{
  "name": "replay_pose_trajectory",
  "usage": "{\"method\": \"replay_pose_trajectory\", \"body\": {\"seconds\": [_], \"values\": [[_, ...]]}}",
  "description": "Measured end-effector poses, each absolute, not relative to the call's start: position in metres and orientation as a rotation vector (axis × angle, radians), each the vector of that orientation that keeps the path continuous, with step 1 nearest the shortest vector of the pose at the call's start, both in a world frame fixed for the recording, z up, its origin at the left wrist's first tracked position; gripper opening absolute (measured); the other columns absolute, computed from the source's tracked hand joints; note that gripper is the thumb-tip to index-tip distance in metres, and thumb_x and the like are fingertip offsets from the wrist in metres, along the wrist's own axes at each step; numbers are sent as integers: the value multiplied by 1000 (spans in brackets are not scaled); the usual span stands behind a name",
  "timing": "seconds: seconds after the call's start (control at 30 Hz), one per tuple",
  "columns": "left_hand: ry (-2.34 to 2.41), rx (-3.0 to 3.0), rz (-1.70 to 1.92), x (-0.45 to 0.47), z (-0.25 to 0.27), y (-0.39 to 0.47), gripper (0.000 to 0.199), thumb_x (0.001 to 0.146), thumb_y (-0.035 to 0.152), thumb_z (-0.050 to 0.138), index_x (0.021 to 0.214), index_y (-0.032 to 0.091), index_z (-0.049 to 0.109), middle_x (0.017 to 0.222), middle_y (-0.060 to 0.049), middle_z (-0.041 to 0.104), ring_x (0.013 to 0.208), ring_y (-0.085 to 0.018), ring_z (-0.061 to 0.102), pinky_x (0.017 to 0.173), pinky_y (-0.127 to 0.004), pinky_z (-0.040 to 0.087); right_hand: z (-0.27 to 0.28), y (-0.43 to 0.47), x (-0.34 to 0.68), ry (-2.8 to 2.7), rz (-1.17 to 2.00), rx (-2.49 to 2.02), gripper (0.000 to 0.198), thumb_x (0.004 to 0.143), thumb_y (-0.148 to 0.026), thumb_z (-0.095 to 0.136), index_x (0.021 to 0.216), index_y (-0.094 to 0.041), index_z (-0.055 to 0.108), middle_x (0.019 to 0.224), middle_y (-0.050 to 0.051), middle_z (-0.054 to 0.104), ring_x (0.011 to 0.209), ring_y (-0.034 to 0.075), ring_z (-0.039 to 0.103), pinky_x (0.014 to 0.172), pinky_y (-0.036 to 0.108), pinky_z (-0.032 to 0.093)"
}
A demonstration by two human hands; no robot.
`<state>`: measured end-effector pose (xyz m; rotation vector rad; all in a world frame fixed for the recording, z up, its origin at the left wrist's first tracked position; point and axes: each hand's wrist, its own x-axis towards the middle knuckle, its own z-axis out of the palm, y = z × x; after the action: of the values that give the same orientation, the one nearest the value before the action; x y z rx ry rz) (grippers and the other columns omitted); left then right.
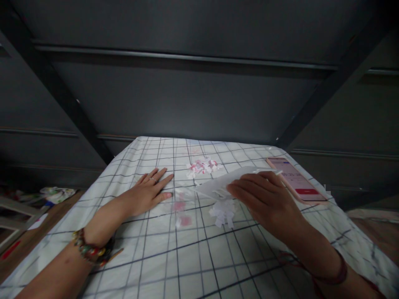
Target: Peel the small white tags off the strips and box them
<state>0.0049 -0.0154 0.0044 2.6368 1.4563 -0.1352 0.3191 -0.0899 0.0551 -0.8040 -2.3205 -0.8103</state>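
My left hand (149, 191) lies flat on the checked cloth, fingers spread, with nothing in it. A ring is on one finger. My right hand (264, 199) is closed on a thin, whitish, translucent sheet (215, 189), perhaps a plastic bag, tilted above the cloth. Just below it rests a pile of small white paper pieces (223, 214), partly covered. Between my hands lie two small clear packets with pink in them, a nearer packet (184, 221) and a farther packet (179, 205). Beyond the sheet sits a heap of pink-and-white paper bits (203, 166).
A white cloth with dark grid lines (149, 257) covers the table. On the right lies a phone with a lit screen (297, 179). Dark panels (187, 99) rise behind the table's far edge. A pale wooden frame (18, 211) stands low at the left.
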Motion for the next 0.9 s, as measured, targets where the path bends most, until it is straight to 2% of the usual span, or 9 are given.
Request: {"method": "replay_pose_trajectory", "body": {"seconds": [0.1,0.3,0.4,0.57,0.7,0.8,0.9], "values": [[1449,2644,-126,5,4,-15,69,96,64,21,152,23,26,159,-13,17,145,-34,14,114,-53,21,49,-80,323,-2272,-825,-868,39,79,9,41,99,-16,62,86,4,72,83,16,61,75,32,41],[1459,2640,-126,3,2,-13,66,96,63,26,152,26,26,159,-11,15,145,-34,15,114,-53,21,41,-69,333,-2329,-738,-919,40,73,12,36,84,-19,59,77,0,68,73,15,58,71,31,40],[1448,2636,-120,2,1,-13,66,97,62,26,151,25,26,159,-12,14,145,-34,14,114,-54,21,44,-71,346,-2339,-642,-983,44,70,13,35,84,-21,59,75,-1,67,69,14,57,68,30,40],[1452,2642,-124,3,2,-14,68,96,65,23,152,26,25,159,-11,15,145,-34,15,114,-53,21,46,-68,347,-2232,-652,-1071,40,73,9,37,86,-21,60,80,1,69,75,17,60,73,34,41],[1483,2606,-167,5,4,-14,69,96,64,22,152,24,26,159,-13,14,145,-34,12,115,-53,19,44,-65,350,-2318,-583,-1053,42,70,11,34,80,-21,60,73,-1,67,67,14,57,70,31,42],[1478,2605,-164,6,5,-14,68,96,64,23,151,24,27,159,-12,14,145,-33,12,115,-52,19,44,-67,359,-2302,-534,-1037,41,69,9,37,82,-22,60,76,-1,67,71,15,58,71,31,43],[1475,2614,-166,6,7,-15,70,95,65,20,152,24,26,159,-12,14,145,-33,12,115,-51,19,43,-67,354,-2233,-622,-1025,40,73,8,38,89,-21,60,80,1,67,75,16,57,70,32,42]]}}
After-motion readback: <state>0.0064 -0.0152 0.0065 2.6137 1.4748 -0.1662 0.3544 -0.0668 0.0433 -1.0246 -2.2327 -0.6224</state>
